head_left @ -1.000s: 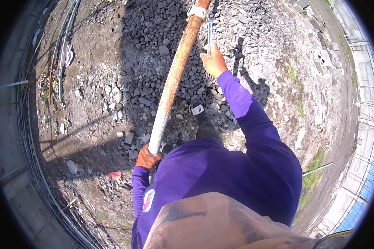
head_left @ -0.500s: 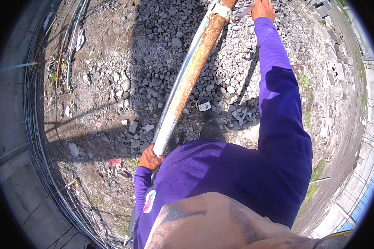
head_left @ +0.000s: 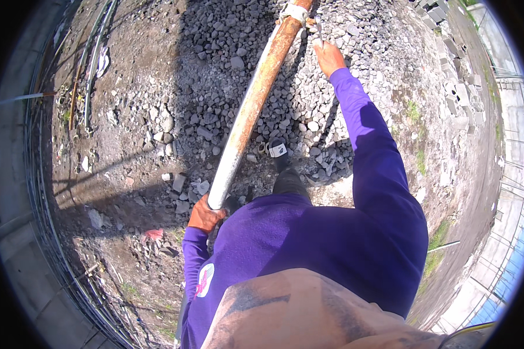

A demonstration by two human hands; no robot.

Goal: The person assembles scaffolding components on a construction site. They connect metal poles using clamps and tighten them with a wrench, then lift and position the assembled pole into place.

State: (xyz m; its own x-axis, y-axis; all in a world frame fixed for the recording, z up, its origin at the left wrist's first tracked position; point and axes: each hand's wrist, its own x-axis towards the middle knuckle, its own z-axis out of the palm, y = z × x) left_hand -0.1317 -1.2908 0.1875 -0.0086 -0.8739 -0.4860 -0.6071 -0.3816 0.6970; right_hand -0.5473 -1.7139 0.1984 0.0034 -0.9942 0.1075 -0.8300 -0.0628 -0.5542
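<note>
A rusty metal pipe (head_left: 261,93), with whitish worn patches at its lower part, slants across the view from the upper middle down to my body. My left hand (head_left: 205,215) is wrapped round its near end. A pale clamp (head_left: 294,13) encircles the pipe near the top edge, with a rusty bolt end at its right side. My right hand (head_left: 330,59) is closed on the handle of a wrench (head_left: 319,34), just right of the pipe. The wrench points up toward that bolt; whether its head touches the bolt is too small to tell.
Loose grey gravel (head_left: 227,70) covers the ground under the pipe. My shoe (head_left: 278,150) stands at the gravel's near edge. Long thin pipes (head_left: 93,64) lie on the left, beside a concrete wall (head_left: 11,174). Concrete blocks (head_left: 461,99) are heaped at the right.
My right hand has moved closer and to the left, and the wrench has swung from a sideways slant to nearly upright in view. My left hand still grips the pipe's end.
</note>
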